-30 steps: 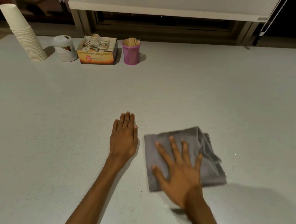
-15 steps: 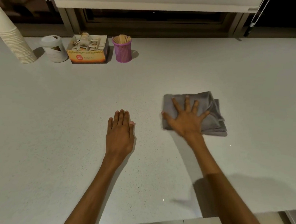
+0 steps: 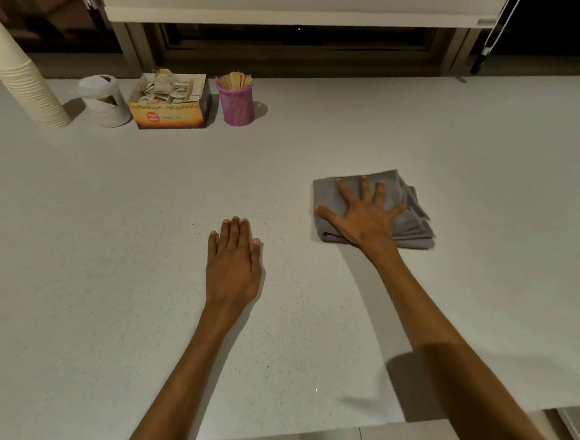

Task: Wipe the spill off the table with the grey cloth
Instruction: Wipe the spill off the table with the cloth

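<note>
1. Along the far edge of the pale speckled counter [image 3: 459, 135], at the left, stands a row of things: a tall stack of white paper cups [image 3: 20, 77], a small white container [image 3: 104, 102] just beside it, an open cardboard box [image 3: 169, 103] full of loose sachets, and a purple mesh holder [image 3: 237, 101] filled with wooden sticks.
2. All of these are well apart from both hands; nothing lies on the open counter between them and the cloth.
3. A lowered white blind [image 3: 297, 4] hangs over the dark window behind the counter, with a cord hanging at each side.
4. The grey cloth [image 3: 412, 211] lies flat on the counter to the right of centre, folded into several layers whose edges fan out at its right side.
5. The right hand [image 3: 368, 215] lies palm down on top of the cloth, its fingers [image 3: 363, 187] spread wide and the thumb reaching to the cloth's left edge.
6. The left hand [image 3: 232, 267] lies flat on the bare counter, nearer the person and left of the cloth, fingers held together, touching nothing else.
7. I cannot make out any spill on the counter; only faint dark specks show near the left hand.
</note>
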A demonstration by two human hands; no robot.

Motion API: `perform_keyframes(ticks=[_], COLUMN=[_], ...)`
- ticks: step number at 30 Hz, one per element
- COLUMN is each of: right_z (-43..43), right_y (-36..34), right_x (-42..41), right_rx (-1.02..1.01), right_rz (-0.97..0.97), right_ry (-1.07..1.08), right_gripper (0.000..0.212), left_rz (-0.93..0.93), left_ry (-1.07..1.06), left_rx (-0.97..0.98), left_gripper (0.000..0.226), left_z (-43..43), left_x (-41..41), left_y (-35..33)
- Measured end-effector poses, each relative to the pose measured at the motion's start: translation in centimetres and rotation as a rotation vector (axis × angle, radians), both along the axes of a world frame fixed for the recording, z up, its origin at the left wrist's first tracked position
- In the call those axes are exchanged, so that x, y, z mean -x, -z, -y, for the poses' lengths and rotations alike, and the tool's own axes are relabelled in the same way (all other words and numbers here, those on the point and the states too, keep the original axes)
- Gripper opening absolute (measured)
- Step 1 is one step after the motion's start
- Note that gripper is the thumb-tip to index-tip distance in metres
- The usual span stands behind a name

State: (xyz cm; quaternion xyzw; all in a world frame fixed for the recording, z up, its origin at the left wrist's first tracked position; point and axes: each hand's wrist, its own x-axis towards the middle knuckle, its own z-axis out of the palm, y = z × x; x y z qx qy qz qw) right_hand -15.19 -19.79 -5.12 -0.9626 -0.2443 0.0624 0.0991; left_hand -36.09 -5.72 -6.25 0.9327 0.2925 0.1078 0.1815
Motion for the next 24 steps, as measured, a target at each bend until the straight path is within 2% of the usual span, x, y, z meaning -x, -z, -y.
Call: perform_keyframes(ticks=[3, 7, 10, 15, 20, 24], right_z=[-1.0, 4.2, 8.3, 10.2, 8.7, 3.7], right_y=[0.1, 2.0, 2.3, 1.0, 0.1, -0.5], right_x=[2.6, 10.3, 12.9, 5.7, -5.4, -9.0], right_rx=[0.026, -0.025, -0.042, 0.029, -0.020, -0.039], right_rz=[0.015, 0.138, 0.180, 0.138, 0.005, -0.029], right_ry=[-0.086, -0.201, -0.143, 0.030, 0.014, -0.002], right_gripper=[0.086, 0.072, 0.067, 0.082, 0.081, 0.080], left_rz=[-0.016, -0.012, 0.000, 0.019, 0.025, 0.035], left_ry=[0.009, 0.026, 0.042, 0.040, 0.031, 0.015], left_rx=[0.011, 0.003, 0.008, 0.018, 0.017, 0.004], left_gripper=[0.054, 0.053, 0.052, 0.052, 0.051, 0.051], left_z=[0.0, -0.3, -0.5, -0.5, -0.6, -0.5], left_x=[-0.1, 0.0, 0.2, 0.4, 0.2, 0.0], left_y=[-0.1, 0.1, 0.3, 0.1, 0.2, 0.4])
